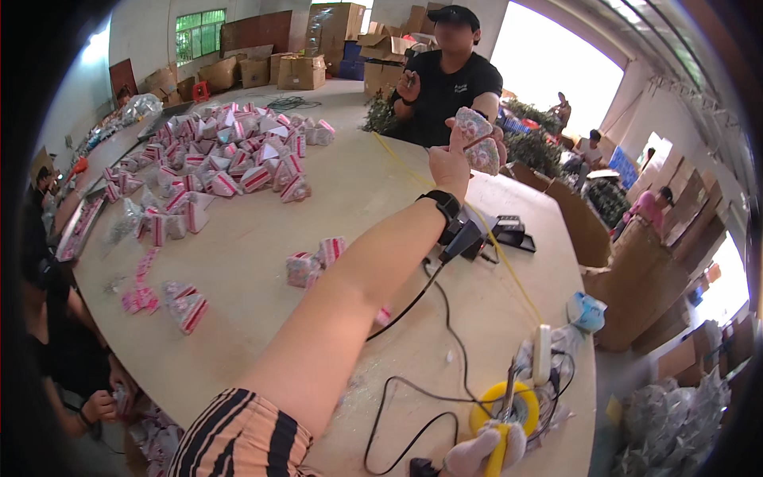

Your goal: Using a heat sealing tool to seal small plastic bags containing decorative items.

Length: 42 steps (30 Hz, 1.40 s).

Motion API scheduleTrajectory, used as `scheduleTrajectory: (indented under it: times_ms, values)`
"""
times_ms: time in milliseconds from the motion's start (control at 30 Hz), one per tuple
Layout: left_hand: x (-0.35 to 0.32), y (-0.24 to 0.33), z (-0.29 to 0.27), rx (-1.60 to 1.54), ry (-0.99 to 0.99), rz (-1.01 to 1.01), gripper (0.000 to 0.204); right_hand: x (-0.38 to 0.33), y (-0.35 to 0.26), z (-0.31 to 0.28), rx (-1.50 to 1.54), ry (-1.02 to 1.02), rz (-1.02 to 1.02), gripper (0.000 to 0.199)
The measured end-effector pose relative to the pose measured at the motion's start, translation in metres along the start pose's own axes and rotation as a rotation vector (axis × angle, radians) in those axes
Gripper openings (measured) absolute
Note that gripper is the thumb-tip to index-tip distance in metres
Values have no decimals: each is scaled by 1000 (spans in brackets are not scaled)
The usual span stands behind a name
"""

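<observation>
My left arm reaches far across the table, a black watch on its wrist. At its end my left hand (450, 168) is closed on a speckled white-and-pink wedge (474, 127), which looks like a decorative cake slice. A co-worker's hand (500, 145) is right behind the wedge; whether it touches it I cannot tell. Low on the right, my right hand (486, 453), its fingers covered in white, grips a yellow-handled tool (497, 451) with a thin metal shaft pointing up. A yellow ring-shaped roll (526, 407) lies just beyond that tool.
Many pink-and-white wrapped wedges (230, 151) are heaped at the far left of the table (358, 191). A few more (184, 306) lie nearer. Black cords (397, 381) loop near a white power strip (542, 354). A co-worker in black (445, 79) is opposite; cardboard boxes (302, 71) stand behind.
</observation>
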<state>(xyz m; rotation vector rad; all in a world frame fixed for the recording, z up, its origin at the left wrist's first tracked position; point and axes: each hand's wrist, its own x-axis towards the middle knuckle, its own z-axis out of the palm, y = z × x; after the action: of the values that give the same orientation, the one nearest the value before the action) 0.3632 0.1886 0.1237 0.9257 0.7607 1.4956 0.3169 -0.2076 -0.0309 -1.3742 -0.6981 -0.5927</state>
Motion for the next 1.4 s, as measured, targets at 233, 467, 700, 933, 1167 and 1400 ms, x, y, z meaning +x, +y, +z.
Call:
scheduleTrajectory:
  times_ms: [233,467,700,933,1167,1400]
  values:
    - [-98,40,-112,250,-209,86,63,-33,-30,-20,-5,37,39,33]
    - [-178,84,-231,505,-197,53,65,-47,-89,-1,611,-112,96,31]
    - [-203,84,-282,758,-169,325,59,-58,-110,4,545,-413,-51,31]
    - [-214,73,-292,812,-188,239,63,-57,-106,3,566,-425,35,32]
    - [-200,56,-298,842,-168,112,64,-58,-105,4,522,-492,-17,32]
    - [-206,54,-285,789,-201,-17,66,-53,-97,4,495,-492,-82,33]
